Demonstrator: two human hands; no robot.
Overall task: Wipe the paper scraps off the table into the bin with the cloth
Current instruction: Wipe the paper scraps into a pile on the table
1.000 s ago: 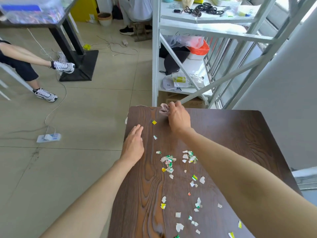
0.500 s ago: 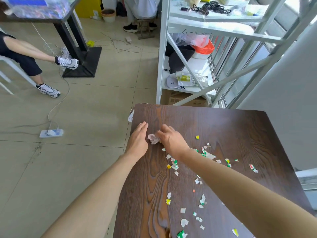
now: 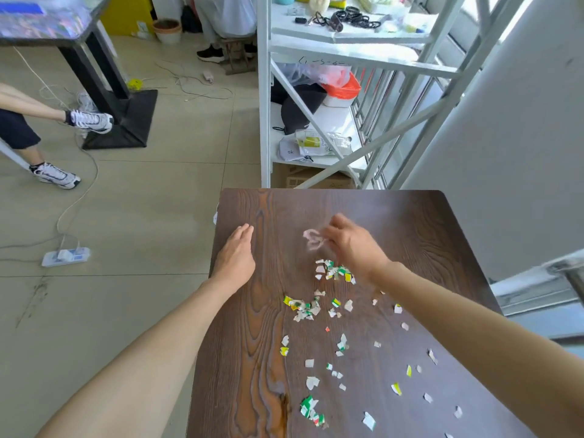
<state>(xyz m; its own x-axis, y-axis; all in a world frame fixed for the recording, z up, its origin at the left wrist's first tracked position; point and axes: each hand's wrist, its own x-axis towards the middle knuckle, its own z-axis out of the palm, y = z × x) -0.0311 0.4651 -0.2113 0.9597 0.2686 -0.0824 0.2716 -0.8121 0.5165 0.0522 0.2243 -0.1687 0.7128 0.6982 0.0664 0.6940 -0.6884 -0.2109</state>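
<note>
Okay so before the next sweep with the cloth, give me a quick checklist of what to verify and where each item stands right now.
1. Cloth in the grip: ok. The right hand pinches the small pale cloth.
2. Cloth flat on the table: cannot tell; it is blurred.
3. Left hand ready as a stop: ok. It lies flat with fingers straight, near the left edge.
4. Paper scraps gathered: not ok. One cluster sits by the right hand, another nearer, and many are scattered toward the near edge.
5. Bin located: not ok. No bin is in view.
6. Sweep path to the left edge: ok, bare wood lies between scraps and left hand.
</note>
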